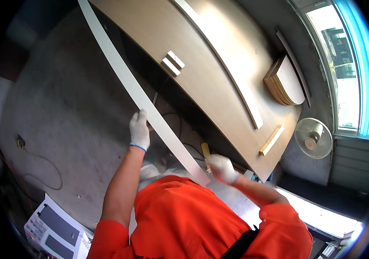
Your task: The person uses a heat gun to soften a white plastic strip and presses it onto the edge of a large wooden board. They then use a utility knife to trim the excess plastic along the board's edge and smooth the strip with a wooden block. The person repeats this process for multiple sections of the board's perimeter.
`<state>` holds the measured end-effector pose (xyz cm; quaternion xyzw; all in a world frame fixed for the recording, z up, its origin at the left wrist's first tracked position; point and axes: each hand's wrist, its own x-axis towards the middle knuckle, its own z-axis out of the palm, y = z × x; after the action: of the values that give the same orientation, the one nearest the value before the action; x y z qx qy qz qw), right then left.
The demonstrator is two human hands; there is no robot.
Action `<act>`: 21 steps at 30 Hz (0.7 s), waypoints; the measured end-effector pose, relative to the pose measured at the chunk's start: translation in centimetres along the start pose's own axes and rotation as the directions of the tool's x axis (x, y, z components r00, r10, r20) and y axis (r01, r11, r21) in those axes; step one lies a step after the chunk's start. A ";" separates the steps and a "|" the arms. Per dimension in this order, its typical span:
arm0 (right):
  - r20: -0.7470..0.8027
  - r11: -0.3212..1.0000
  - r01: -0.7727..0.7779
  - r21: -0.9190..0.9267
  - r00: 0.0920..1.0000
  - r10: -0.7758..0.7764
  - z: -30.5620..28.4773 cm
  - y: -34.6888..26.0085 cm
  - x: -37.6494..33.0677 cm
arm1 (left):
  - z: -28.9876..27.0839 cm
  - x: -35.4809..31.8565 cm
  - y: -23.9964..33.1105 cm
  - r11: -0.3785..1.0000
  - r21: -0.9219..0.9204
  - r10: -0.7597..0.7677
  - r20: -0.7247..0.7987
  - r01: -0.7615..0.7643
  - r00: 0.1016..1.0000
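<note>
A long, narrow white strip [119, 69] runs from the top of the view down to my chest. My left hand [139, 129], in a white glove, grips its edge about midway. My right hand [222, 168], also gloved, holds the strip's near end just above my orange shirt. A small yellow piece [205, 150] shows right by my right hand; whether that hand touches it is unclear. Behind the strip lies a large brown board [201, 64].
Small wooden blocks [172, 63] and a short wood slat [272, 140] rest on the brown board, and stacked curved boards [284, 82] lie beside it. A white fan [313, 138] stands by the window. A cable [42, 168] lies on the grey floor; a printed box [55, 228] sits lower left.
</note>
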<state>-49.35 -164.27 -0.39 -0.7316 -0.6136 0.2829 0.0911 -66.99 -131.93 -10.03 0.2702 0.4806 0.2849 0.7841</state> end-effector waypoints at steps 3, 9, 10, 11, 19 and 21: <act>-0.373 0.933 0.096 0.348 0.927 0.044 -1.7 -1.5 16.4 | -0.4 -3.6 -2.8 0.996 0.056 -0.065 0.053 0.062 0.996; -0.505 0.949 0.148 0.278 0.863 0.014 -4.1 -5.8 37.8 | -0.1 -5.7 -3.1 0.985 0.160 -0.083 0.150 0.058 0.985; -0.462 0.945 0.201 0.259 0.885 -0.061 -3.8 -5.7 37.3 | -0.2 -5.6 -3.0 0.986 0.153 -0.086 0.177 0.058 0.980; -0.420 0.937 0.249 0.244 0.898 -0.129 -3.5 -5.4 36.2 | -0.4 -5.9 -3.0 0.986 0.151 -0.090 0.162 0.066 0.983; -0.261 0.934 0.356 0.037 0.905 -0.335 1.5 -0.6 5.4 | -0.6 -4.4 -4.4 0.978 0.204 -0.062 0.114 0.037 0.992; -0.095 0.961 0.274 0.051 0.959 -0.268 2.2 0.5 -4.2 | -0.3 -4.4 -4.7 0.980 0.194 -0.068 0.130 0.042 0.989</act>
<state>-50.46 -168.82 -1.21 -0.6490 -0.6941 0.2550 0.1787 -68.05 -138.19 -10.81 0.3497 0.4583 0.1965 0.7931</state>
